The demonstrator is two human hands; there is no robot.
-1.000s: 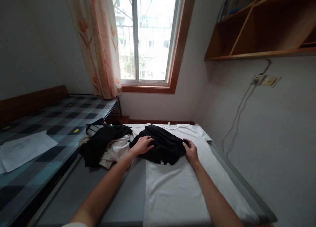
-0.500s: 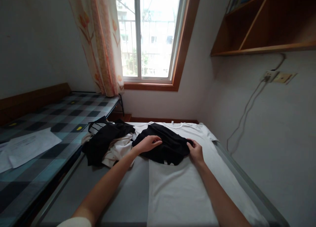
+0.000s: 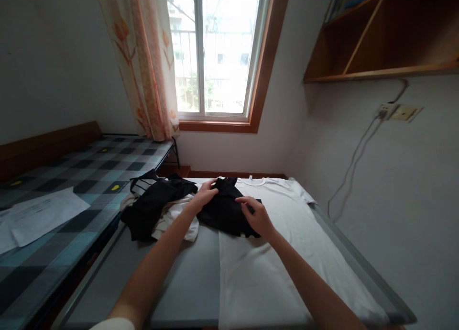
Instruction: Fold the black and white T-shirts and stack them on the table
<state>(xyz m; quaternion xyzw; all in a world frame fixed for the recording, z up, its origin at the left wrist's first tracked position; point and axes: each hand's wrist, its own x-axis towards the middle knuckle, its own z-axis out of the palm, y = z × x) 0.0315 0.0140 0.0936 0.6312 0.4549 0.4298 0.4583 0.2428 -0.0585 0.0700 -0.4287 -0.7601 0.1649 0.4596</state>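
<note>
A black garment [image 3: 225,208], partly bunched, lies on a spread white T-shirt [image 3: 287,225]. At its upper left edge my left hand [image 3: 205,196] is closed, the cloth between thumb and fingers. My right hand [image 3: 258,217] rests over the garment's right part, its fingers curved with a gap between thumb and index finger. Small white marks show at the garment's lower edge, partly behind my right hand. Left of my left hand is a heap of clothes [image 3: 154,210] in black, white and beige.
Under the clothes is a grey table-like surface [image 3: 179,282]. To the left stands a bed with a checked mattress [image 3: 82,165] and paper sheets [image 3: 50,215] on it. A window [image 3: 222,57] with a curtain [image 3: 143,67] is ahead. A wooden shelf [image 3: 383,71] hangs on the right wall.
My right hand has moved left from the black garment's right edge, and that side now lies further in. My left hand has gone up and left to the garment's edge and closed on it.
</note>
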